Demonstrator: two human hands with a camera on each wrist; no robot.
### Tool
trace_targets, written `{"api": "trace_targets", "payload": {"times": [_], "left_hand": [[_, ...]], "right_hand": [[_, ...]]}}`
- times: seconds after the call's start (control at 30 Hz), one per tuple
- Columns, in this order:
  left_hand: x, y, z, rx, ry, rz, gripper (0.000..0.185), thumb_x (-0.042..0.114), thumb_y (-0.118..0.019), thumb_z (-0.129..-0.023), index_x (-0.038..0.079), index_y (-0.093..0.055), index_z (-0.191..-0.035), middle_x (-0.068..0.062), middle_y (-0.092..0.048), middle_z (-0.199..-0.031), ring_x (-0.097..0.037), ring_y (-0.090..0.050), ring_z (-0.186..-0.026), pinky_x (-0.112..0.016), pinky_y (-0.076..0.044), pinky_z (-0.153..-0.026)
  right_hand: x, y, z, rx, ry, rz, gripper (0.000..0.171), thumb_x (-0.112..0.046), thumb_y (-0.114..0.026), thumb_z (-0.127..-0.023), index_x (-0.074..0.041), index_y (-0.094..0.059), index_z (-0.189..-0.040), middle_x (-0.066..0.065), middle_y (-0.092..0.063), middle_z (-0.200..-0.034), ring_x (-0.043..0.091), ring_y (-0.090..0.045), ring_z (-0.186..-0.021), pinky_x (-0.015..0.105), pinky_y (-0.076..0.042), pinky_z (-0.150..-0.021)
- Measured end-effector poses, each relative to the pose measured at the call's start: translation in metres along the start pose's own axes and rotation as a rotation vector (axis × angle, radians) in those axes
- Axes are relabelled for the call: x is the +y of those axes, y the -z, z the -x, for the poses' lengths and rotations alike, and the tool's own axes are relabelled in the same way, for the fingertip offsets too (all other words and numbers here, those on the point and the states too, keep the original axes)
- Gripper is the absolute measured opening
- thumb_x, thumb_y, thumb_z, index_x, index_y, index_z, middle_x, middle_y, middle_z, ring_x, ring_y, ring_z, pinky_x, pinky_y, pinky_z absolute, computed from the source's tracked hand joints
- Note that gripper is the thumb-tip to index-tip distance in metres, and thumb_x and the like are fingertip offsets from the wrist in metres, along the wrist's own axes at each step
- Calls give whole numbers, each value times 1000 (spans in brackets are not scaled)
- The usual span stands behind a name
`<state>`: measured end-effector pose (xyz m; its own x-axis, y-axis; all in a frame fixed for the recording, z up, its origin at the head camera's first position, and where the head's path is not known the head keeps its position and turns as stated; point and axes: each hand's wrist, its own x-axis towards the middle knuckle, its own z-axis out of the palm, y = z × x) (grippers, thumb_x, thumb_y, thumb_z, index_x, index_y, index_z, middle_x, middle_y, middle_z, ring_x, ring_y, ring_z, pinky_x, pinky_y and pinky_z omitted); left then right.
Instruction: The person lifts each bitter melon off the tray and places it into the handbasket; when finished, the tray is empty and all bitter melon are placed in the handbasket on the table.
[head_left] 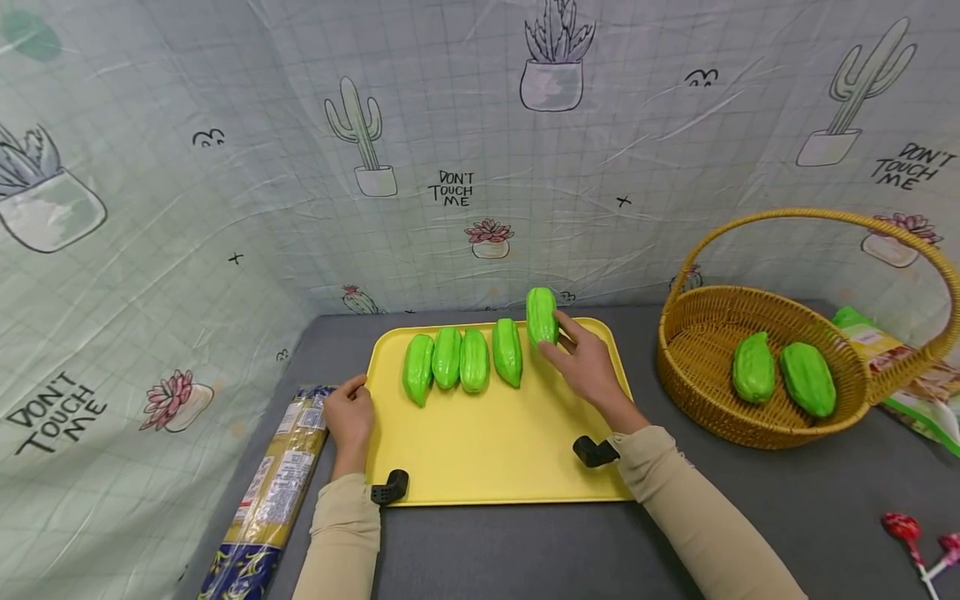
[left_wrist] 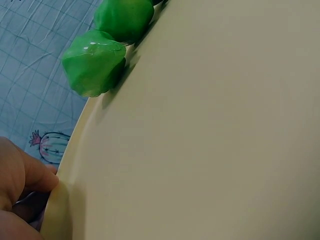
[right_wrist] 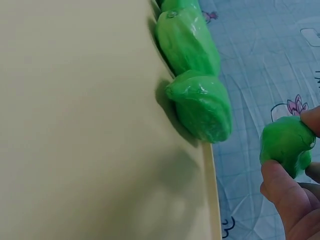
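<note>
The green gourd (head_left: 542, 316) in the right hand (head_left: 588, 367) is pinched between thumb and fingertips (right_wrist: 280, 185), a clenched grip around its near end. Its long axis runs away from the person, far tip toward the back edge of the yellow tray (head_left: 487, 450), and it sits over the tray's far right part, at the right end of the row; whether it rests on the tray or is held just above it cannot be told.

Left of it on the tray lie four more green gourds (head_left: 465, 361) side by side, long axes also running front to back: one stands alone just beside the held one, then three packed close together, touching.

At the tray's left edge the left hand (head_left: 351, 417) has its fingers curled against the rim (left_wrist: 62, 185), gripping the edge.

Left of the tray, a long packet of spaghetti (head_left: 273, 487) lies on the grey bench (head_left: 525, 542), roughly parallel to the tray's left side. Right of the tray stands a wicker basket (head_left: 697, 392) with a hoop handle, holding two green gourds (head_left: 783, 375) side by side. Beyond the basket lies a green snack bag (head_left: 911, 392), and at the bench's near right corner two lollipops (head_left: 911, 533).
</note>
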<state>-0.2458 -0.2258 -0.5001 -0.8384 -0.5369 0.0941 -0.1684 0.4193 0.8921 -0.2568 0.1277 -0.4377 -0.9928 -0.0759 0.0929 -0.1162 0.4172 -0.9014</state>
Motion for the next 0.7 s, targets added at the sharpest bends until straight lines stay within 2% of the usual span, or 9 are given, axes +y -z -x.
{"api": "trace_targets", "payload": {"times": [0.7], "left_hand": [[-1,-1,-2,8,6,-6,34,5,-47,-103,-4,-69,-128,-28,-68,-127,-43,-66,-110,-50,-53,-91]], "right_hand": [[-7,19,15,64,48,6,70,-24,-64,-102,-9,-30,-161,19,-31,-166,37,-44,-146,47,-50,-107]]}}
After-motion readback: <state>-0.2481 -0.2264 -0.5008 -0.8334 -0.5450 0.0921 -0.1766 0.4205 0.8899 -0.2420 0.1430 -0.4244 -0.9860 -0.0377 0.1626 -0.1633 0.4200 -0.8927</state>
